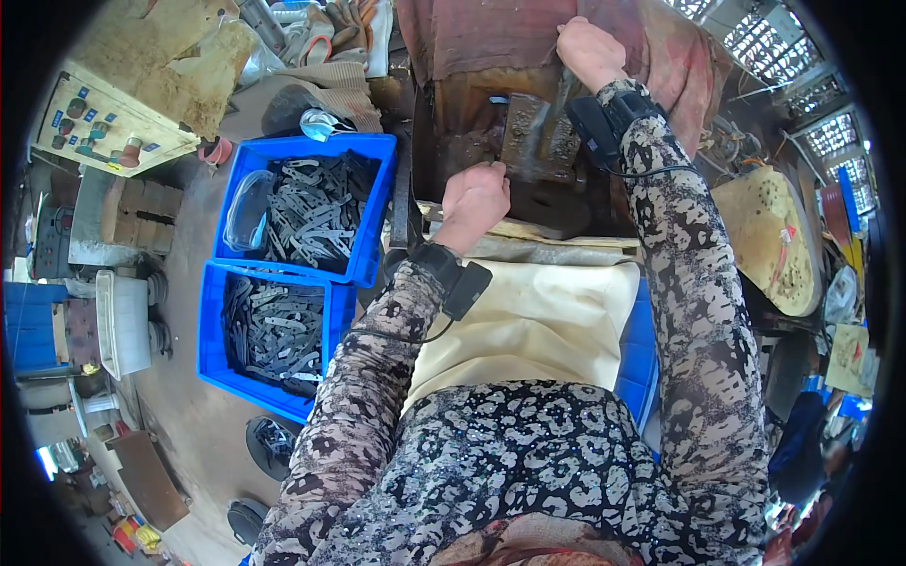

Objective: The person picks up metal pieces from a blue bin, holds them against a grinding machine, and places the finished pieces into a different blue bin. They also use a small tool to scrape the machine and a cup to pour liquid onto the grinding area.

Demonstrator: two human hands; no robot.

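Observation:
My left hand [475, 195] is closed at the front of a rusty press machine [528, 132], its fingertips pinching something small against the metal die block [522, 127]; the piece itself is hidden by the fingers. Higher up, my right hand [590, 52] grips the top of a lever or handle on the machine's upper part, which is draped in reddish cloth [491, 33]. Both wrists wear black strapped devices. A cream cloth [538, 316] lies across my lap below the machine.
Two blue plastic bins [209, 354] full of several flat dark metal pieces stand on the floor to my left, the upper one [377, 151] holding clear goggles. A control box with buttons [104, 123] sits far left. A perforated yellowish disc [769, 236] stands at right.

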